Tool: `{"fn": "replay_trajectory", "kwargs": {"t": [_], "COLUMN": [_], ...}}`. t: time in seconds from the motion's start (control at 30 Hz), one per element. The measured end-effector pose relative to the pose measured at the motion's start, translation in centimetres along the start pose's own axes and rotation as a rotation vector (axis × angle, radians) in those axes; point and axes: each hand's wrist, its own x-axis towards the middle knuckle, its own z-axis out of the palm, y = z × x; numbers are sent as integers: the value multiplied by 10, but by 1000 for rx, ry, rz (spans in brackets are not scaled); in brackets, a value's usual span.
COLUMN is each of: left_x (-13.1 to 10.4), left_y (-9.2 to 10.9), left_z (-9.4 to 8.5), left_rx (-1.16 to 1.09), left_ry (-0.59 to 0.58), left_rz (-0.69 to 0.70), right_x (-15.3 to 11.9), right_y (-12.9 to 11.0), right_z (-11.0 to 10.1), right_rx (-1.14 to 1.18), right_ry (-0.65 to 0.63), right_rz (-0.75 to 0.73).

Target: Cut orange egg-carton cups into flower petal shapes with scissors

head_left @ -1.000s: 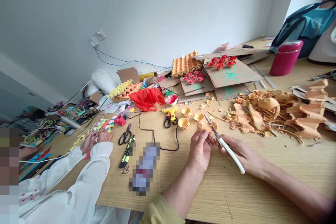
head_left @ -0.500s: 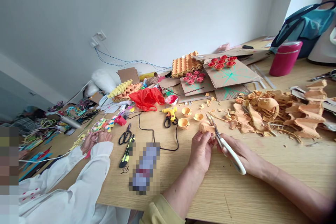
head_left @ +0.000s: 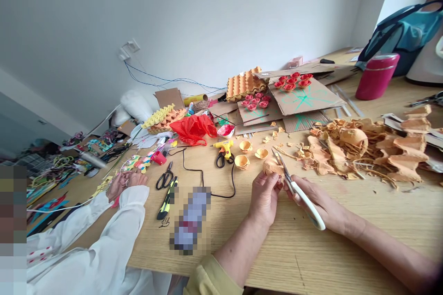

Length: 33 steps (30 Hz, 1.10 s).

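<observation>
My left hand (head_left: 266, 196) pinches a piece of orange egg carton (head_left: 272, 167) between thumb and fingers. Close against it, my right hand (head_left: 313, 198) is wrapped round the white-handled scissors (head_left: 305, 203), whose blades lie partly apart at the piece's right side. Just beyond sit cut carton cups (head_left: 242, 162), one of them a shallow cup (head_left: 261, 153). Beside these cups lies a yellow glue gun (head_left: 224, 148) with black-handled scissors (head_left: 220, 161) under it. Right of my hands spreads a heap of torn orange carton (head_left: 353, 143).
At the left, a person's hands (head_left: 126, 183) in white sleeves work at small colourful pieces. A utility knife (head_left: 168, 199), black scissors (head_left: 165, 178) and a cable lie between us. Behind are a red bag (head_left: 194, 130), cardboard (head_left: 304, 97) with red paper flowers, and a pink canister (head_left: 377, 77).
Almost nothing differs. My hands, the carton piece and the scissors show only a very slight shift.
</observation>
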Motion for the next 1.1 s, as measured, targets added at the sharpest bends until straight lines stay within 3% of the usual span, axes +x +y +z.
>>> {"fn": "replay_trajectory", "kwargs": {"t": [1.1], "left_x": [5], "left_y": [7], "left_z": [-9], "left_rx": [-126], "left_ry": [17], "left_rz": [2], "right_x": [-4], "right_y": [1], "right_z": [-1], "right_rx": [-38], "right_ry": [23], "right_rz": [92]}}
